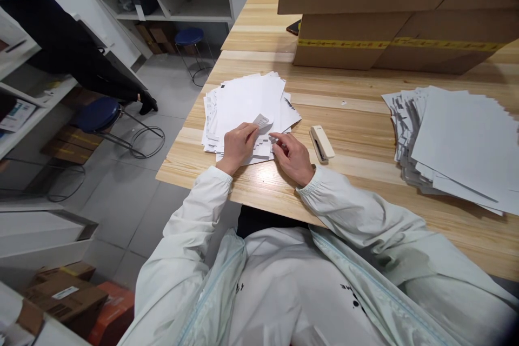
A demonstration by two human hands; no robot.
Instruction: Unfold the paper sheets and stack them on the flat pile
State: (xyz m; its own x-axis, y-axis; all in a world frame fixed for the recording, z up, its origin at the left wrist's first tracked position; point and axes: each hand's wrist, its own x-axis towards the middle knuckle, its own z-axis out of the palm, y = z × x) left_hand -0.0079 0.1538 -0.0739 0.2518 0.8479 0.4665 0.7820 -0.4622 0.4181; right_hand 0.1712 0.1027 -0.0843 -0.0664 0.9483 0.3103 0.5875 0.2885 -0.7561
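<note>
A pile of white paper sheets (243, 105) lies near the table's left edge, its sheets unevenly stacked. My left hand (240, 143) pinches the lifted near corner of a top sheet, and print shows on the folded-back underside. At the pile's near right corner is my right hand (292, 157), its index finger stretched toward the sheet edges and the other fingers loosely bent. I see nothing held in it. A cream stapler (323, 141) lies on the wooden table (348, 173), just right of my right hand.
Another uneven paper pile (466, 146) lies on the right. Large taped cardboard boxes (348, 38) stand at the back, with a dark flat object (293, 27) beside them. Left of the table are blue stools (97, 113), white shelves (194, 5) and a standing person (60, 32).
</note>
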